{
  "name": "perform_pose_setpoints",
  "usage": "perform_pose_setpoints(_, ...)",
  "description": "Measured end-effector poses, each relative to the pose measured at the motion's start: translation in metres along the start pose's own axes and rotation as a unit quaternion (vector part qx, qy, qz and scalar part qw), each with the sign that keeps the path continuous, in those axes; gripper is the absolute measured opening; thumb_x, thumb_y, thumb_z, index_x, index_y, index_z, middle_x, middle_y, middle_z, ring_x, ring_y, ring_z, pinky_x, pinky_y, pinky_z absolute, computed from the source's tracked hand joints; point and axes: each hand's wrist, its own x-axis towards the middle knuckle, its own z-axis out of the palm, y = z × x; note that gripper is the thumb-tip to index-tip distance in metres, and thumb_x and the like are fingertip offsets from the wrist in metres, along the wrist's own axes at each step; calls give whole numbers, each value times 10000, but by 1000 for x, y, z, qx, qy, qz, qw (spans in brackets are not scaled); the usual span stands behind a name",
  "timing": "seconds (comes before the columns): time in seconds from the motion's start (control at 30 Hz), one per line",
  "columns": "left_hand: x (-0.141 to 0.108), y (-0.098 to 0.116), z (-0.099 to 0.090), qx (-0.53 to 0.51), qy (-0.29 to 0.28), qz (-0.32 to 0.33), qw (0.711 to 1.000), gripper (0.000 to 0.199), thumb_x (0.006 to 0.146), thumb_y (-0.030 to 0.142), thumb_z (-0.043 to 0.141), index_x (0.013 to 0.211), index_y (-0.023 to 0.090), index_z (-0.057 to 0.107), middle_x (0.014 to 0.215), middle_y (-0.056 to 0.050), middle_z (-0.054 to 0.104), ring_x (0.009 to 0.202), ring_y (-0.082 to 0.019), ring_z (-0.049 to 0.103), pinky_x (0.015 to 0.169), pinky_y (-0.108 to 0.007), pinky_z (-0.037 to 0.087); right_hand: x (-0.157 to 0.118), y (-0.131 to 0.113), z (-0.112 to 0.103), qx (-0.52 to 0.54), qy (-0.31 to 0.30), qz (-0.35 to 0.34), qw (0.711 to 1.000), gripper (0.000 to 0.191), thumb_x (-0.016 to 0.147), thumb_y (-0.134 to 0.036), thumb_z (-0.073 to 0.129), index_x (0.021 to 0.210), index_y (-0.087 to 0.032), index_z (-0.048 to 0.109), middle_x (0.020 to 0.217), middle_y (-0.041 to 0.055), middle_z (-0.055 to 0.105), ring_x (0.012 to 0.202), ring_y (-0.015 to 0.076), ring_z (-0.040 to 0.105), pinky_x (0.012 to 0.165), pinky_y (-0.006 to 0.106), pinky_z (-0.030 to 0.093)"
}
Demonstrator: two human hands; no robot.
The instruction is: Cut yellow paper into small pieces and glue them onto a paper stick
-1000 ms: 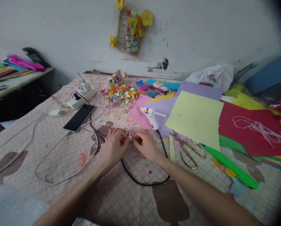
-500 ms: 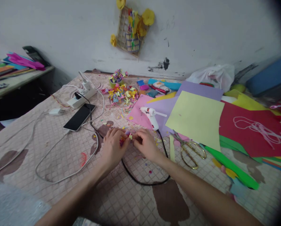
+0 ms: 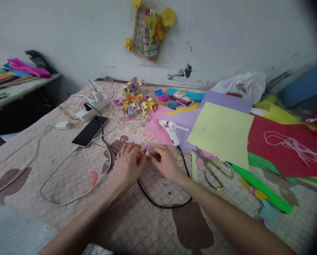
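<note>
Left hand (image 3: pixel 129 161) held small paper bits (image 3: pixel 147 153), thumb and fingers pinched on them; pink, purple and pale yellow showed. Bits sat between the two hands, low over the near-middle of the table (image 3: pixel 68 166), partly hidden by the fingers. Right hand (image 3: pixel 164 161) faced the left, thumb and forefinger narrow, tips at the bits' right edge; could not tell whether they gripped or only touched.

Black cord (image 3: pixel 163 207) looped on the near side of the hands and ran up to the glue gun (image 3: pixel 171 131). Gun lay beyond the right hand on the pink sheet (image 3: pixel 158 120) and lilac sheet (image 3: pixel 190 118), nozzle to the left. Yellow sheet (image 3: pixel 222 132) overlapped the lilac one. Scissors (image 3: pixel 210 166) lay right of the right hand, beside a pale strip (image 3: pixel 194 168). Red sheet (image 3: pixel 259 148) farther right, string (image 3: pixel 294 144) on top; green strip (image 3: pixel 265 187) nearer.

Phone (image 3: pixel 89 131) lay left of the left hand, screen dark, white cable (image 3: pixel 60 205) at its near end. Power strip (image 3: pixel 88 112) behind it. Beyond the hands: paper pile (image 3: pixel 139 106), with a filled pot (image 3: pixel 128 94) just behind. Wall hanging (image 3: pixel 150 47) above.
</note>
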Motion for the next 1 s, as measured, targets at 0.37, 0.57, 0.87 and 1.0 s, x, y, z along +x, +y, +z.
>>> perform_pose_setpoints(0.37, -1, 3, 0, 45, 4, 19, 999, 59, 793, 217, 505, 766, 197, 553, 1005, -54, 586, 1027, -243, 462, 854, -406, 363, 1, -1, 1, -8, -1, 3, 1000, 133, 706, -64, 536, 655, -187, 534, 701, 14, 542, 737, 180, 485, 668, 299, 383)
perform_pose_setpoints(0.57, -2, 3, 1, 52, 5, 22, 998, 59, 791, 217, 507, 772, 196, 559, 998, -57, 584, 1029, -245, 460, 865, -414, 360, 1, -1, 1, -10, -5, 4, 1000, 125, 718, -66, 529, 669, -180, 545, 717, 23, 551, 752, 183, 490, 680, 302, 386)
perform_pose_setpoints(0.87, -3, 4, -1, 73, 3, 30, 997, 92, 802, 265, 510, 831, 203, 572, 1022, -63, 577, 1054, -255, 445, 896, -433, 343, 0, 0, 1, -14, -4, 8, 1000, 117, 724, -85, 548, 667, -187, 540, 724, 21, 548, 761, 184, 486, 684, 307, 387)
perform_pose_setpoints(1.0, -4, 5, -2, 88, 7, 43, 995, 97, 803, 267, 511, 841, 203, 574, 1037, -70, 579, 1077, -262, 438, 922, -452, 322, 0, 0, 1, -16, -9, 5, 1000, 110, 726, -80, 554, 681, -180, 549, 739, 25, 553, 772, 182, 486, 696, 306, 386)
